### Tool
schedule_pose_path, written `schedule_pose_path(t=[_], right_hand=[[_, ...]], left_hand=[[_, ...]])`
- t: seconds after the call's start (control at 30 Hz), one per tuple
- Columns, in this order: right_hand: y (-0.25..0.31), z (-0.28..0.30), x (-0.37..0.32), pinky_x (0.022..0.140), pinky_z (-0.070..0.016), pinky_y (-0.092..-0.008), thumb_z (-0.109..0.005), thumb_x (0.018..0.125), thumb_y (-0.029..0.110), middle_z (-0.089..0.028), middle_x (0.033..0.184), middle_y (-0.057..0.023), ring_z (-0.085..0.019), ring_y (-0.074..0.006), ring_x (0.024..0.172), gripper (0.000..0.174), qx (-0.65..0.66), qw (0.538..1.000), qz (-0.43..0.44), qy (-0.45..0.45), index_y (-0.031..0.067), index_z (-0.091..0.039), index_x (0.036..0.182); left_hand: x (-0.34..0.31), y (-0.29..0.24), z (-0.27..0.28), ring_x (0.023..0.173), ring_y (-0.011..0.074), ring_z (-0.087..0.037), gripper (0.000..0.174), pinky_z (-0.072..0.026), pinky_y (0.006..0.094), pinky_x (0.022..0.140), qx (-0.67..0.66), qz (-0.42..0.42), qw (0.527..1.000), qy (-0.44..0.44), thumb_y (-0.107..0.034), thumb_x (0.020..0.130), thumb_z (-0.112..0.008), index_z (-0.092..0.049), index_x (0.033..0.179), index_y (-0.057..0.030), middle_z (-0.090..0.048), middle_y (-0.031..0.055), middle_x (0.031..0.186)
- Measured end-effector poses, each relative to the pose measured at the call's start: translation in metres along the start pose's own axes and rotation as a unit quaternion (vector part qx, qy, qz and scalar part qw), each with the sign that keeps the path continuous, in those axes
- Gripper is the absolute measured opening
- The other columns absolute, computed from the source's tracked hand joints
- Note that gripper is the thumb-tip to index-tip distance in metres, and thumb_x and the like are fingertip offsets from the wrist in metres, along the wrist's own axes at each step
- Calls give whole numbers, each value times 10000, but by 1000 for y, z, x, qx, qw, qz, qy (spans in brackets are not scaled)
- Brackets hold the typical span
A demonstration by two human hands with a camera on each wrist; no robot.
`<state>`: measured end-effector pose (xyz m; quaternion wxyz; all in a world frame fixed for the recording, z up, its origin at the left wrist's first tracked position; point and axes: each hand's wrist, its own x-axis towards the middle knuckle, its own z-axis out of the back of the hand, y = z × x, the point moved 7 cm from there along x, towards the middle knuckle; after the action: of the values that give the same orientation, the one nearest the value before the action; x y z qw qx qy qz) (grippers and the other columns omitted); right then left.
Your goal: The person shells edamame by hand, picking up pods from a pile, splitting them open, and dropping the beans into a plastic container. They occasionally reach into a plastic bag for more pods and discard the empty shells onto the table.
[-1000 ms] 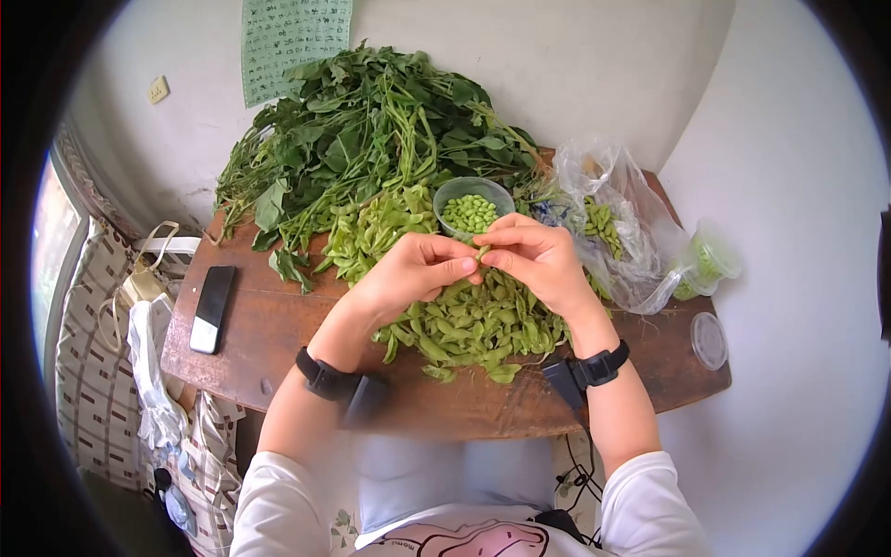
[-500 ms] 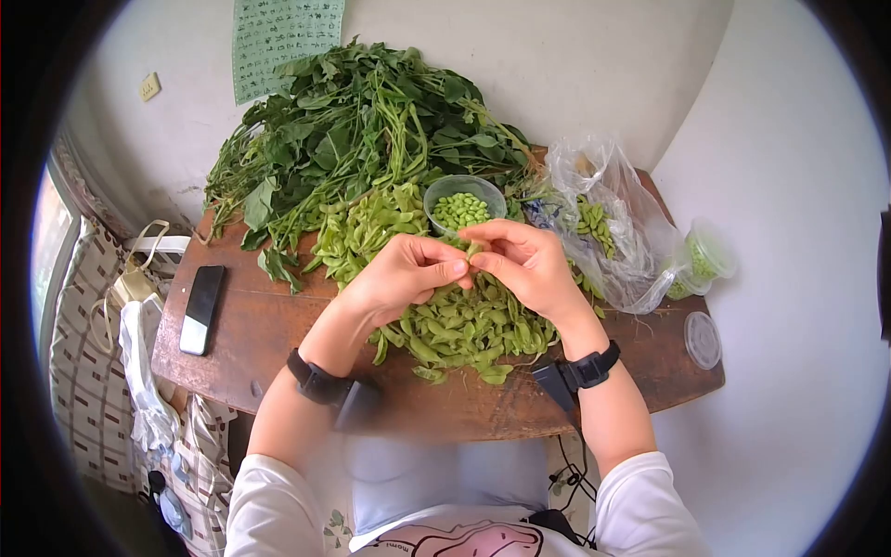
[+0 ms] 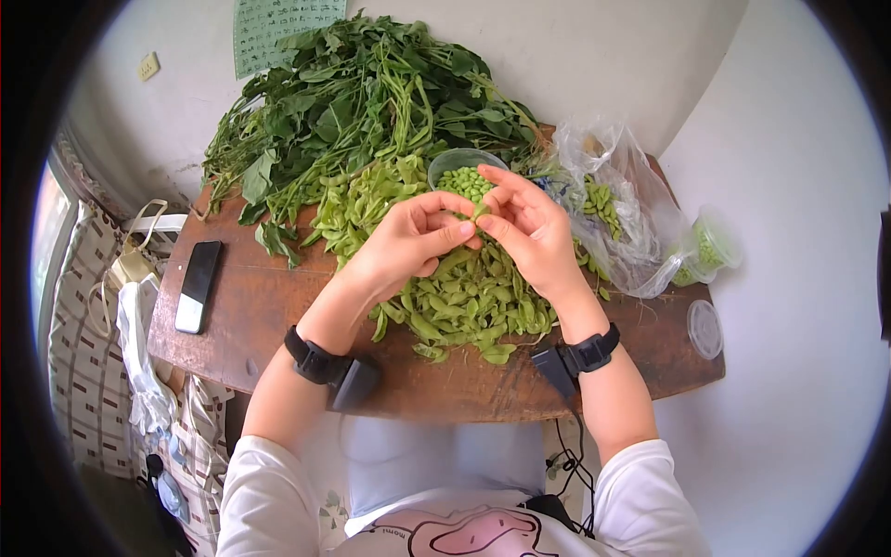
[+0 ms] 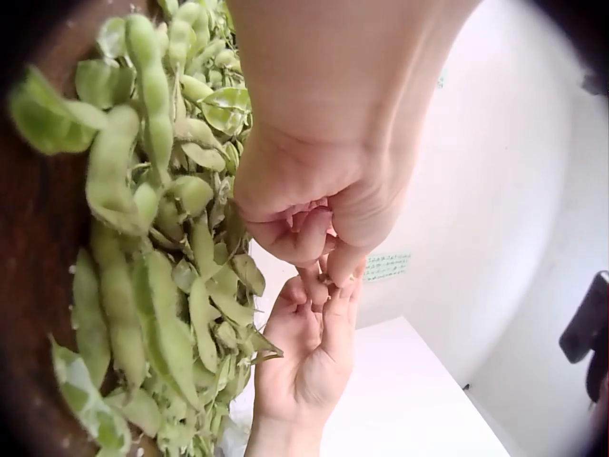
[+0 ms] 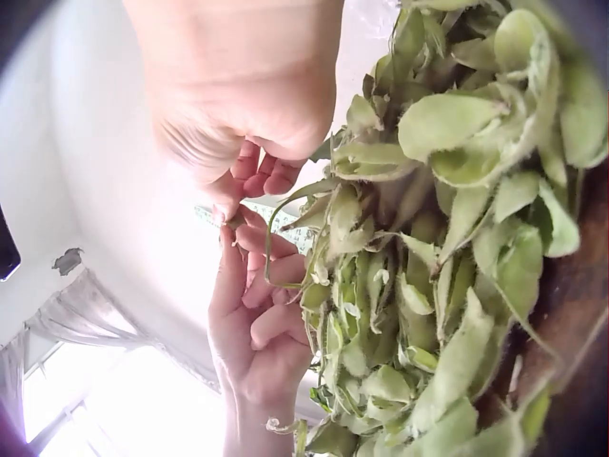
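Note:
In the head view a small green pod (image 3: 481, 212) is pinched between the fingertips of both hands, above a heap of green pods (image 3: 455, 311). The left hand (image 3: 413, 239) grips it from the left with thumb and curled fingers. The right hand (image 3: 534, 235) pinches it from the right between thumb and fingers. Just behind the hands stands a clear bowl (image 3: 443, 163) with shelled green beans (image 3: 462, 181). Both wrist views show the fingertips meeting beside the pods, with the pod mostly hidden.
Leafy stalks (image 3: 343, 102) lie at the back, with paler pods (image 3: 371, 200) before them. A phone (image 3: 199, 286) lies at the left. At the right are a plastic bag (image 3: 636, 218) with pods, a tilted clear tub (image 3: 713, 243) of green beans and a round lid (image 3: 705, 330).
The hands have moved slightly up in the head view, still together at the fingertips. The right hand's fingers are spread more. The head view has shifted a little.

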<state>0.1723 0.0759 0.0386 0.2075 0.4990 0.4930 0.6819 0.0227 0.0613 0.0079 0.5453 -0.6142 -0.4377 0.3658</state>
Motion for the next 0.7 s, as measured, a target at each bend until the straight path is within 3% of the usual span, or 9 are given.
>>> schedule_pose_path(t=[0.1,0.23,0.3,0.4,0.43,0.47,0.57,0.6,0.7], right_hand=[[-2,0,0,829,-503,-244,-658,944,-41,-602,989,-12,-580,-81,894,504,27,1000,-10,-1,-19,-526,1429],[-3,1,1,835,-501,-242,-650,944,-53,-601,987,-13,-576,-81,896,506,9,1000,12,-6,-22,-524,1434],[-2,2,0,845,-494,-239,-643,940,-76,-593,982,-12,-565,-79,901,510,-1,1000,13,-9,-23,-529,1434],[-1,1,0,851,-488,-239,-639,933,-97,-571,971,-4,-550,-78,901,514,-23,999,26,-11,-24,-535,1431],[-3,1,1,850,-488,-240,-649,929,-97,-551,962,5,-539,-75,896,525,-18,1000,23,-13,-18,-536,1435],[-3,1,2,850,-488,-240,-649,929,-97,-551,962,5,-539,-75,896,525,-18,999,25,-18,-18,-536,1435],[-6,2,1,846,-494,-235,-664,928,-88,-545,968,9,-538,-68,895,540,-26,999,10,-28,-5,-530,1445],[-6,4,2,846,-494,-235,-664,928,-88,-545,968,9,-538,-68,895,540,-25,999,7,-29,-5,-530,1445],[-8,4,2,855,-514,-230,-667,929,-87,-552,1013,0,-571,-69,930,553,-5,999,4,-33,-5,-514,1454]], left_hand=[[-2,-3,-5,608,-38,-432,231,-249,154,463,-55,6,998,11,-210,982,-709,-633,1161,-87,-703,-23,901],[-2,-3,-5,605,-32,-426,217,-247,164,459,-67,3,998,3,-202,979,-714,-632,1145,-86,-640,-61,826],[-3,-7,-5,596,-18,-386,216,-221,172,464,-16,3,1000,-9,-200,973,-720,-594,1114,-95,-518,-92,783],[-2,-4,0,587,-15,-394,203,-236,179,460,25,-7,999,-26,-189,973,-719,-599,1103,-88,-538,-88,793],[-2,-5,3,593,-19,-460,170,-302,187,463,48,7,998,-44,-140,970,-705,-630,1092,-50,-619,-41,878],[-3,-7,1,593,-19,-460,170,-302,187,463,51,8,998,-39,-140,970,-705,-630,1092,-50,-619,-41,878],[-1,-17,5,655,15,-554,189,-430,218,549,174,-92,974,-109,-97,938,-721,-621,1058,9,-648,1,864],[4,-11,7,655,15,-554,189,-430,218,549,173,-89,975,-108,-97,938,-721,-621,1058,9,-648,1,864],[0,-21,7,657,85,-596,195,-477,270,604,266,-252,921,-133,-88,919,-730,-616,1034,20,-669,52,870]])
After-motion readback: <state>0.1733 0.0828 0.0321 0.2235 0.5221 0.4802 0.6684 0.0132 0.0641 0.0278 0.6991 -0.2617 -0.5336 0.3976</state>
